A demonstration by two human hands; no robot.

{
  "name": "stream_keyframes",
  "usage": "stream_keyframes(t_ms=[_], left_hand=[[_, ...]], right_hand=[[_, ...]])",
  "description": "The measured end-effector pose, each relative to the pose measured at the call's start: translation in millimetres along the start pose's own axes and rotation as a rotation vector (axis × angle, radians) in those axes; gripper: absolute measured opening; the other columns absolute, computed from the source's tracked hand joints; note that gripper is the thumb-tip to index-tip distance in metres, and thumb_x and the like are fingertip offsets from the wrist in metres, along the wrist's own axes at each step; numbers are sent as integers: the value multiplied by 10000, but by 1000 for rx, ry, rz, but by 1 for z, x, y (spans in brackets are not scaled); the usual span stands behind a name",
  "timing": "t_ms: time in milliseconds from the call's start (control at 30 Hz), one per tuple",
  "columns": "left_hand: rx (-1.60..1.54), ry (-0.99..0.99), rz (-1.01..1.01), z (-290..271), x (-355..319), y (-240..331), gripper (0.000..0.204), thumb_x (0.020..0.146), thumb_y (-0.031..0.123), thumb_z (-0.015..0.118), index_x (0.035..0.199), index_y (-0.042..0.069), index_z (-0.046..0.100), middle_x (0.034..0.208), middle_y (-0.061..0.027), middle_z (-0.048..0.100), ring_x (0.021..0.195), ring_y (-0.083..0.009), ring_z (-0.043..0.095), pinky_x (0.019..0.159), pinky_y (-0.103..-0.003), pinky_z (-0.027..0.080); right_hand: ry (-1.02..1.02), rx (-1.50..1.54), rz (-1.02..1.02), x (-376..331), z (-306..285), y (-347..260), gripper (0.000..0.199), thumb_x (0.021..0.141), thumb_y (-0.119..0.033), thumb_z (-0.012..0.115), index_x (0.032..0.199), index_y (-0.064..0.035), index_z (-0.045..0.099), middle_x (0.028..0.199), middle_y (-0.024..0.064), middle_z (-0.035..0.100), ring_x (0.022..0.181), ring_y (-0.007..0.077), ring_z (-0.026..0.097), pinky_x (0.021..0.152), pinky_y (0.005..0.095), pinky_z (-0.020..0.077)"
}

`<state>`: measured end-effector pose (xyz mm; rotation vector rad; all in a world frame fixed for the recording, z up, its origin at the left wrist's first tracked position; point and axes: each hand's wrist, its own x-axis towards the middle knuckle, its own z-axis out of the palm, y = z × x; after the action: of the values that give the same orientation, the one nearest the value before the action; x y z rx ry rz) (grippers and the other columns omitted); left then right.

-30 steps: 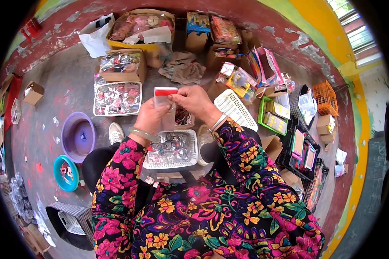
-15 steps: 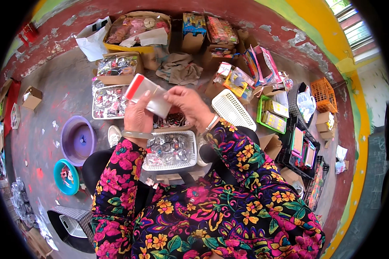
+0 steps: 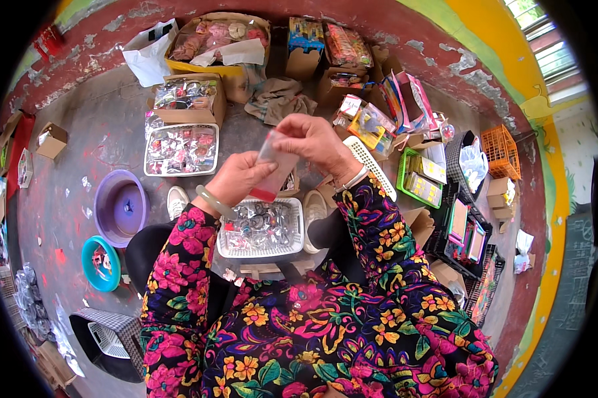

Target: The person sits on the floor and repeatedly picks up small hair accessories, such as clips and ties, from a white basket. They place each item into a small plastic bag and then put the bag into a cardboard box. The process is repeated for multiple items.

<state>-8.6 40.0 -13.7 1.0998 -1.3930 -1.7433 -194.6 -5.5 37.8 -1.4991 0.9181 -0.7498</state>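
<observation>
Between my two hands, above a white basket, is a clear plastic bag (image 3: 276, 174) with a red strip along its lower end. My left hand (image 3: 235, 178) grips it by the side, thumb lying across the film. My right hand (image 3: 317, 144) pinches the bag's upper end with bent fingers. I cannot tell whether anything is inside the bag. Below, the white basket (image 3: 262, 251) holds many small items in clear packets. A second white basket (image 3: 181, 175) of similar packets stands beyond my left hand. My forearms partly cover a cardboard box behind the near basket.
To the left are a purple basin (image 3: 105, 211) and a teal basin (image 3: 86, 264). An upturned-looking white basket (image 3: 378, 174) lies right of my right hand, near a green basket (image 3: 401, 180) and black crates (image 3: 445, 249). Cardboard boxes (image 3: 206, 109) line the far wall.
The bag has swung round: its red strip, at the upper left before, now points down. Both hands have turned with it, my right hand moving slightly up and right.
</observation>
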Motion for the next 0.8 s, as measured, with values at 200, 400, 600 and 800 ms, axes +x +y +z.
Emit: stream_keyframes(t_ms=[200, 400, 600, 800], left_hand=[[-555, 165, 10, 3, 1, 2, 161, 870, 129, 551, 975, 11, 579, 911, -54, 621, 782, -120, 606, 685, -264, 509], [-679, 87, -34, 3, -7, 14, 181, 835, 77, 575, 1000, 3, 571, 921, -56, 621, 793, -141, 612, 714, -287, 510], [-637, 176, -3, 8, 1, 1, 187, 821, 58, 591, 998, 0, 589, 904, -48, 625, 775, -114, 597, 705, -259, 490], [-368, 260, 122, 7, 7, -11, 164, 825, 63, 596, 972, -9, 611, 890, -20, 624, 770, -64, 560, 686, -219, 460]], right_hand=[[179, -43, 125, 5, 3, 9, 233, 780, -228, 688, 751, -17, 594, 599, -14, 547, 535, 41, 495, 460, 193, 393], [120, -49, 72, 5, 6, 7, 245, 802, -229, 665, 721, -10, 591, 590, -25, 525, 535, 33, 467, 461, 191, 378], [149, -337, -115, 5, 9, 14, 239, 789, -245, 654, 742, -18, 596, 558, 29, 522, 528, 87, 501, 479, 257, 393], [229, -731, -256, 0, 18, 14, 215, 765, -274, 633, 773, -60, 613, 669, 83, 599, 612, 269, 573, 522, 345, 422]])
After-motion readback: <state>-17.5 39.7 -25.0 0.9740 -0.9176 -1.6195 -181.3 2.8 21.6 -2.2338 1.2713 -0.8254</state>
